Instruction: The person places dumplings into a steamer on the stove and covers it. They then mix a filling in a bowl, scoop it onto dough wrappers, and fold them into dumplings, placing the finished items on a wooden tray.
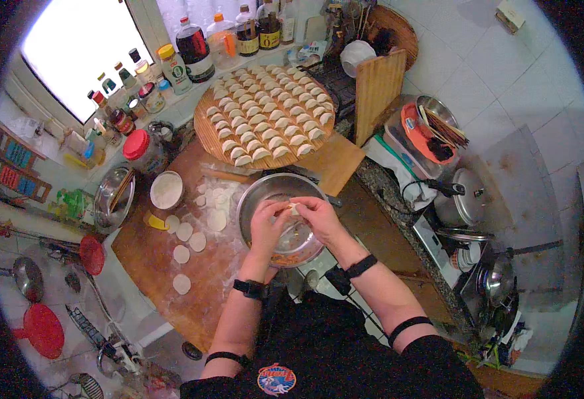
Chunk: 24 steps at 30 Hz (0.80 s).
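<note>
My left hand [268, 222] and my right hand [321, 219] meet over a large stainless steel bowl [252, 199], pinching a small dough dumpling [294, 209] between their fingertips. Fingers partly cover the dumpling. Some orange-brown filling [292, 258] lies low in the bowl. Left of the bowl, several round dough wrappers [197, 242] lie on the wooden board [147, 264], beside small dough pieces and scattered flour [219, 197]. Behind the bowl a wooden rolling pin [224, 175] rests on the board. A round wooden board [203, 127] beyond carries rows of folded dumplings [257, 119].
A white bowl of flour [166, 190] and a yellow scraper [156, 221] are at the left. A red-lidded jar [145, 152] and bottles [195, 52] line the window side. An upright cutting board [380, 97] and a lidded metal pot [464, 197] stand right.
</note>
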{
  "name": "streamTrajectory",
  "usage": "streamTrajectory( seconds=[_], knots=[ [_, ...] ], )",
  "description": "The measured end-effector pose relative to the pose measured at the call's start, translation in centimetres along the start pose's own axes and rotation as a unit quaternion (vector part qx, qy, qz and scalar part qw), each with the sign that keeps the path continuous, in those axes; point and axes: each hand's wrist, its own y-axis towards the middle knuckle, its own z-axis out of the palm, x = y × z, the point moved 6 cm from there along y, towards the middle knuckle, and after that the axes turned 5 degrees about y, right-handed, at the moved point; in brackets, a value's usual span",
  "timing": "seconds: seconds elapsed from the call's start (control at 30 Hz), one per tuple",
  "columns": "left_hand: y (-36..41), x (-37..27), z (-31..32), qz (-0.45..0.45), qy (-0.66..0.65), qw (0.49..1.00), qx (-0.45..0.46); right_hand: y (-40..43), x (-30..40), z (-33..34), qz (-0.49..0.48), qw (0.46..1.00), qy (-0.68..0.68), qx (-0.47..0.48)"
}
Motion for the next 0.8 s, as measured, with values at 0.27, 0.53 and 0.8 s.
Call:
streamTrajectory(
  seconds=[0.27, 0.53, 0.8],
  knots=[
    [0.1, 1.2, 0.3, -0.015, 0.015, 1.0, -0.012, 0.3, -0.1, -0.6, -0.042, 0.991, -0.127, -0.01],
    [0.7, 0.4, 0.6, 0.033, 0.0, 0.999, 0.022, 0.5, 0.7, 0.1, -0.114, 0.981, -0.154, 0.01],
    [-0.7, 2.4, 2.5, -0.234, -0.285, 0.923, 0.112, -0.6, 2.9, 1.5, -0.193, 0.939, -0.283, -0.03]
  ],
)
